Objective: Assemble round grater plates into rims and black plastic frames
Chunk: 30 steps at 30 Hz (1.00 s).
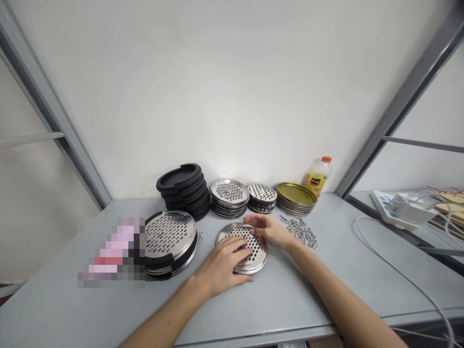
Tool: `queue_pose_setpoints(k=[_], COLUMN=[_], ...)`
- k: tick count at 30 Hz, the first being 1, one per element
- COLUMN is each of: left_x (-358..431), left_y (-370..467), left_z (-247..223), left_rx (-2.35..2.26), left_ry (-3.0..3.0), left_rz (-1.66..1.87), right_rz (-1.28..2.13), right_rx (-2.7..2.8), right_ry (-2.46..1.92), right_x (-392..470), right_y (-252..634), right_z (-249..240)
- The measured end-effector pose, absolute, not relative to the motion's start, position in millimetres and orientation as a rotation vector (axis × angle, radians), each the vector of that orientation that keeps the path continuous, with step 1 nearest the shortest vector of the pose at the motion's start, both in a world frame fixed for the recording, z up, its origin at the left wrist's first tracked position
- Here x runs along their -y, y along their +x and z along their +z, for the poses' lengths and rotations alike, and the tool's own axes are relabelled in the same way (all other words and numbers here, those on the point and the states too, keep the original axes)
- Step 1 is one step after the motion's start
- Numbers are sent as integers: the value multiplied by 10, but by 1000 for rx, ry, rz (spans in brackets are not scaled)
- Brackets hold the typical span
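On the grey table in front of me lies a round metal grater plate (256,251) with rows of slots and a raised rim. My left hand (222,267) grips its near left side, fingers across the top and thumb along the near edge. At its far right side, my right hand (271,231) has the thumb on the top face and the fingers curled about the rim. Whether anything sits under this plate is hidden. Just right of my right hand is a loose heap of small wire clips (301,232).
Left stands a stack of grater plates with black rings (170,237), one clip (200,238) beside it. Along the wall are black round holders (183,188), slotted plates (229,195), smaller graters (262,194), gold-coloured lids (296,194) and a bottle (319,176). A white cable (393,268) crosses the right side.
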<state>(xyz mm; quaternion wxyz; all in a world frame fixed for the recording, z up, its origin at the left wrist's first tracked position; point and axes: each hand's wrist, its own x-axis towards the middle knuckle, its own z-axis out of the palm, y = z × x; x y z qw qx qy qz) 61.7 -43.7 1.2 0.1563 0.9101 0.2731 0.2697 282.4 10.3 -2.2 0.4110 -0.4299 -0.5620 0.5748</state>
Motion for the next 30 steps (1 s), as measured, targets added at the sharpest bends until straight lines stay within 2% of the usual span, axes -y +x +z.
queue_pose_setpoints(k=[7,14,19,22,26,30], left_x=[444,481,452,421,402,406], left_y=[611,608,591,563,548,564], left_z=[13,68,26,-39,-119,-148], left_rx=[-763,-798,-998,-1123,-1193,-1190], left_ry=[2581,2581,2549,2537,2578,2605], left_rz=[723,717,776,697,512,488], right_rz=[1438,1351,827,541,411,380], right_rx=[1185,1260,1542,1728,2038,2286], right_ry=[-1112,-1134,-1385,-1351,-1183,-1135], right_x=[-150,-165,-173,-121,13,92], right_y=[2797,2780,2770,2756,2669,2588], right_z=[-94,-120,-119,-79,-24,-67])
